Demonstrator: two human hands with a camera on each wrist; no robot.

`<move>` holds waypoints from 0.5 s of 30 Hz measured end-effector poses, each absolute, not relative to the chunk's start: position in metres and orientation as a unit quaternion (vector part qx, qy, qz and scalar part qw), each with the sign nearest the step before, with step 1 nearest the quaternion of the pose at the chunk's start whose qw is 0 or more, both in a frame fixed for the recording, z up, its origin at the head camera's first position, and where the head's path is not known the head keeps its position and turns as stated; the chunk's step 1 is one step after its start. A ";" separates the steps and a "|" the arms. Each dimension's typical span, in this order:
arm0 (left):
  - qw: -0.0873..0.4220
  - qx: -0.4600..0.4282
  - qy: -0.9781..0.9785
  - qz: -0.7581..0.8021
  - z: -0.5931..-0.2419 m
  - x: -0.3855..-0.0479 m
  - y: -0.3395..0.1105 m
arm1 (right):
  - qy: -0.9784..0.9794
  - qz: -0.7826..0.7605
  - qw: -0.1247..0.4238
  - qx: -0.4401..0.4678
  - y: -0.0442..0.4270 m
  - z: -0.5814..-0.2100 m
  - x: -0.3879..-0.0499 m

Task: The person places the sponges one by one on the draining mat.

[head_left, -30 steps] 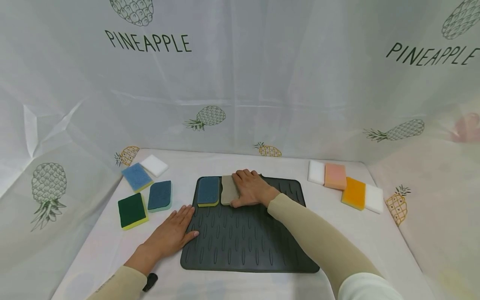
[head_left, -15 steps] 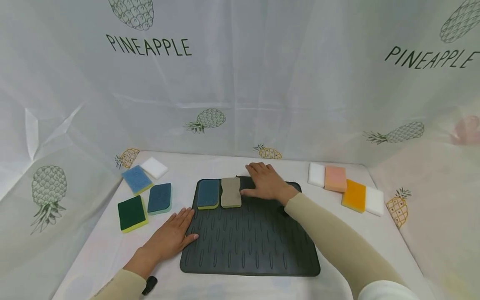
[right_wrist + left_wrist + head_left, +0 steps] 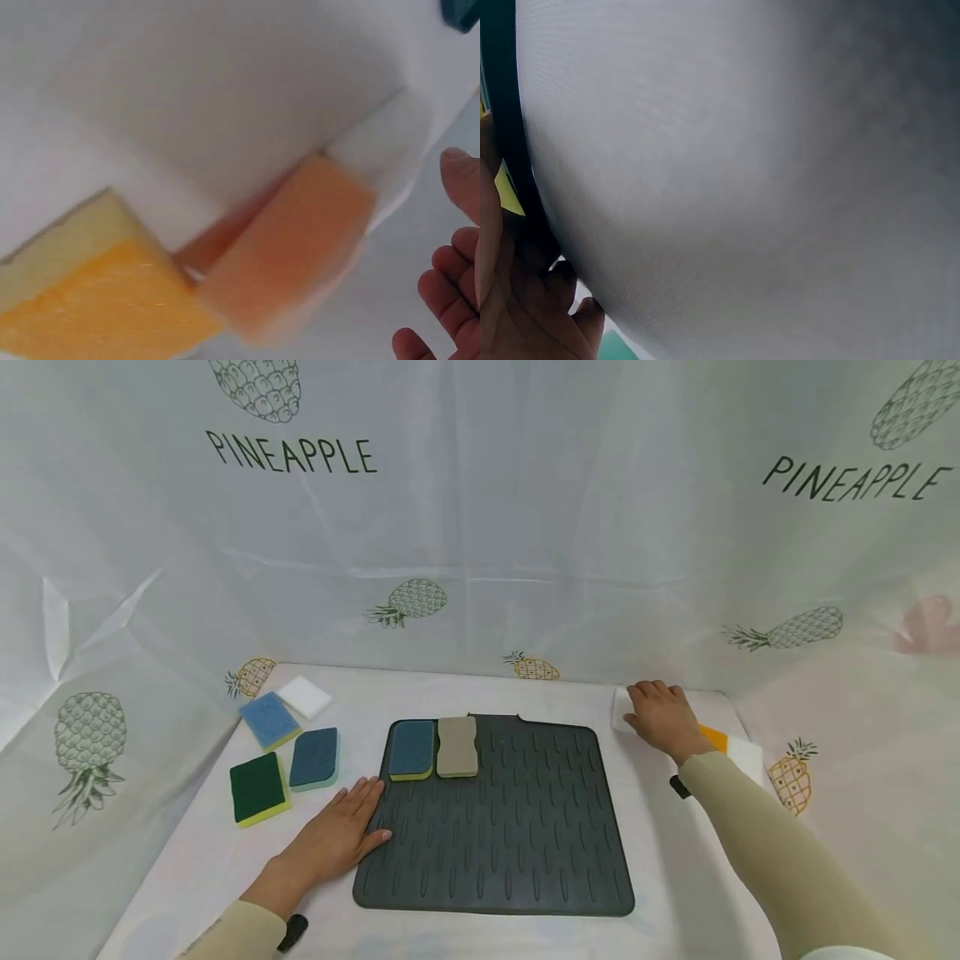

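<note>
My left hand (image 3: 333, 835) lies flat, its fingers straight, on the left edge of a dark ridged mat (image 3: 495, 843). A blue-and-yellow sponge (image 3: 411, 748) and a beige, wavy-sided sponge (image 3: 457, 747) sit side by side at the mat's upper left. At the far right, my right hand (image 3: 663, 718) hovers over a peach sponge (image 3: 292, 247), hiding it from the head view. In the right wrist view its fingers are relaxed and apart from that sponge. A white sponge (image 3: 621, 710) lies on the peach one's left, an orange-and-yellow sponge (image 3: 714, 739) on its right.
Another white sponge (image 3: 744, 756) lies at the right end. To the mat's left are a white sponge (image 3: 303, 697), a light blue sponge (image 3: 268, 718), a teal-blue sponge (image 3: 315, 758) and a dark green one (image 3: 257, 787). A pineapple-print curtain (image 3: 480, 527) encloses the table.
My right hand has left the beige sponge, which stays on the mat, and moved right to the peach sponge. My left hand has stayed at the mat's edge.
</note>
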State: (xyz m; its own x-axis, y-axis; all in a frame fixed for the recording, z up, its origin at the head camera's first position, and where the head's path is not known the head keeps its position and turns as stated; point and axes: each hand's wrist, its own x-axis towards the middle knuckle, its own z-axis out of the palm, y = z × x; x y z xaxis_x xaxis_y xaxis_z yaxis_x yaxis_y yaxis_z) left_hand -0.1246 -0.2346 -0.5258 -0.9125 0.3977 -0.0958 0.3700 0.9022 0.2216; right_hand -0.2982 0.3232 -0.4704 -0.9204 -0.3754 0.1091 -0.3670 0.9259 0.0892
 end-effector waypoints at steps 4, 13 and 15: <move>0.067 0.198 0.973 0.101 -0.527 -0.124 -0.235 | -0.986 -0.034 0.039 0.158 0.338 -0.478 -0.296; 0.068 0.194 0.973 0.102 -0.525 -0.123 -0.233 | -0.989 -0.020 0.022 0.146 0.348 -0.484 -0.303; 0.068 0.194 0.974 0.100 -0.525 -0.122 -0.232 | -0.989 -0.016 0.019 0.143 0.348 -0.485 -0.303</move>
